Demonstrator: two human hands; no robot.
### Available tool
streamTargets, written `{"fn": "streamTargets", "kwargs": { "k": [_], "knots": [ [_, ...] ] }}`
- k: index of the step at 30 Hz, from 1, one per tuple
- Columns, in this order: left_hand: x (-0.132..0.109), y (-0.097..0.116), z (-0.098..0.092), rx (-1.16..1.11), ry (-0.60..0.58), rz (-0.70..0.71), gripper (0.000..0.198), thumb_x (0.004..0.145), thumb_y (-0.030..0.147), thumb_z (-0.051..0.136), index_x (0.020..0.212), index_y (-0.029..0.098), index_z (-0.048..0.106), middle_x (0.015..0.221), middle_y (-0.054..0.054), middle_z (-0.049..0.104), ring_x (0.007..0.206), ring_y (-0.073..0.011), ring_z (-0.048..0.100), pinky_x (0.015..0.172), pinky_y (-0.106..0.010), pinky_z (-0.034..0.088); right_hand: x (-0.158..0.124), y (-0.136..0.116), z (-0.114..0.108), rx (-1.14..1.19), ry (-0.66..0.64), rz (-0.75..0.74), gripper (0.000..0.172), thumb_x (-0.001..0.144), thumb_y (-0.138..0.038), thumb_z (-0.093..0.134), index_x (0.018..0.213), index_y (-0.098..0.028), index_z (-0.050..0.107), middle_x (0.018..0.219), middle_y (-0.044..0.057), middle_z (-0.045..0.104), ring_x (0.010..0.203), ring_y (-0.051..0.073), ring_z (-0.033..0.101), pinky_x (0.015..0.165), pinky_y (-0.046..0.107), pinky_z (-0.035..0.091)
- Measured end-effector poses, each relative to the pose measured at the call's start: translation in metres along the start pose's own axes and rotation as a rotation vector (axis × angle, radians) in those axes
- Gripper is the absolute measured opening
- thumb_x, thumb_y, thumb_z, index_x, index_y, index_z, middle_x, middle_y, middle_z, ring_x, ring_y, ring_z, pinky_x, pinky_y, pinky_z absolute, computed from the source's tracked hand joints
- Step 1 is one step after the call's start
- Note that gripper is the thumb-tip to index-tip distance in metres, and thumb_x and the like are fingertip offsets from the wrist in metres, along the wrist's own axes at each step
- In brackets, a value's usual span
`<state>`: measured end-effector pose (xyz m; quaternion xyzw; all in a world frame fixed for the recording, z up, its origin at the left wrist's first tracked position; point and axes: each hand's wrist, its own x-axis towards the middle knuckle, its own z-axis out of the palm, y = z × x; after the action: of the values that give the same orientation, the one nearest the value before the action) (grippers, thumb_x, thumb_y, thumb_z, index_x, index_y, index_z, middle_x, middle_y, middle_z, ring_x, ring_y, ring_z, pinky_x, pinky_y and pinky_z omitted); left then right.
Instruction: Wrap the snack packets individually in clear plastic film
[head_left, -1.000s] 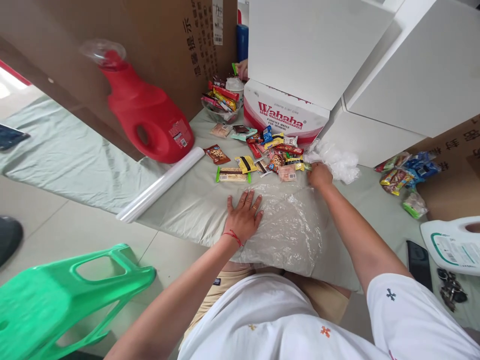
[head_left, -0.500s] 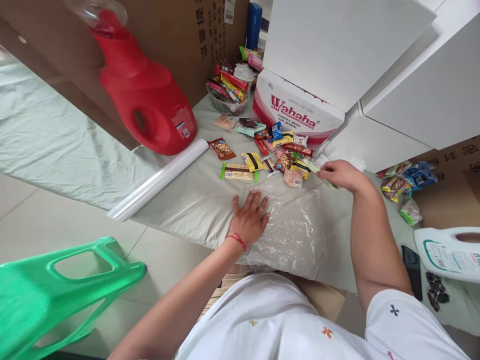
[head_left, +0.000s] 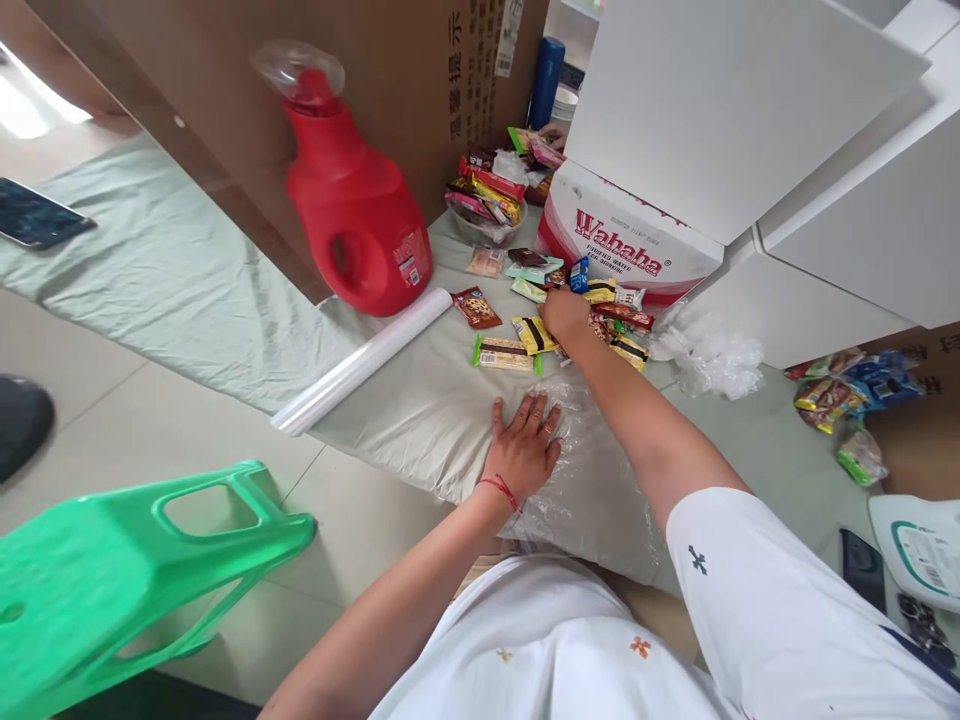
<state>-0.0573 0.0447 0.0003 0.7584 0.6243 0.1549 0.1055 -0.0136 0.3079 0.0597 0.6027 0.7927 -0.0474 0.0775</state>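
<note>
At the lower left a green plastic stool [head_left: 150, 560] is cut off by the frame's edges, and a dark shape [head_left: 22, 425] at the left edge cannot be identified. A phone [head_left: 37, 212] is seen at the upper left on the cloth-covered table [head_left: 210, 290]. Left of centre a red detergent jug [head_left: 352, 220] is stood upright, with a roll of clear film [head_left: 364, 360] laid just below it. At centre the left hand [head_left: 525, 450] is pressed flat, fingers spread, on a clear plastic bag [head_left: 581, 500] whose near edge is hidden by the white shirt. Just above, the right hand [head_left: 564, 312] is laid among the snack packets [head_left: 504, 353]. Its fingers are hidden behind its own back, so whether anything is gripped cannot be told. A Wahaha box [head_left: 622, 245] is seen behind, then crumpled plastic [head_left: 709, 350]. At the lower right a white jug [head_left: 922, 540] is cut off.
</note>
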Motion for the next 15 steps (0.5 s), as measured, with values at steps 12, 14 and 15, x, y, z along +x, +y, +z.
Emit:
{"fn": "streamTargets", "kwargs": {
  "k": [12, 14, 15],
  "knots": [
    [-0.001, -0.001, 0.001, -0.054, -0.005, 0.003, 0.054, 0.107, 0.044, 0.032, 0.156, 0.026, 0.046, 0.169, -0.011, 0.034, 0.158, -0.0294, 0.028, 0.125, -0.073, 0.004, -0.109, 0.103, -0.044, 0.13, -0.136, -0.23, 0.028, 0.086, -0.038, 0.068, 0.103, -0.018, 0.078, 0.091, 0.006, 0.074, 0.084, 0.022, 0.066, 0.075, 0.028, 0.047],
    [0.0, -0.001, 0.001, -0.065, -0.009, -0.002, 0.054, 0.107, 0.044, 0.032, 0.157, 0.026, 0.045, 0.169, -0.011, 0.034, 0.158, -0.0296, 0.028, 0.125, -0.073, 0.003, -0.15, 0.132, -0.036, 0.306, -0.223, -0.314, 0.032, 0.087, -0.046, 0.066, 0.104, -0.02, 0.077, 0.086, 0.003, 0.071, 0.076, 0.018, 0.062, 0.07, 0.025, 0.044],
    [0.0, -0.001, 0.001, -0.069, -0.009, -0.003, 0.055, 0.107, 0.044, 0.031, 0.157, 0.026, 0.045, 0.169, -0.011, 0.034, 0.158, -0.0294, 0.028, 0.125, -0.073, 0.003, -0.169, 0.144, -0.029, 0.373, -0.281, -0.341, 0.034, 0.087, -0.048, 0.066, 0.103, -0.02, 0.077, 0.085, 0.002, 0.07, 0.074, 0.018, 0.06, 0.068, 0.025, 0.043]
  ]
}}
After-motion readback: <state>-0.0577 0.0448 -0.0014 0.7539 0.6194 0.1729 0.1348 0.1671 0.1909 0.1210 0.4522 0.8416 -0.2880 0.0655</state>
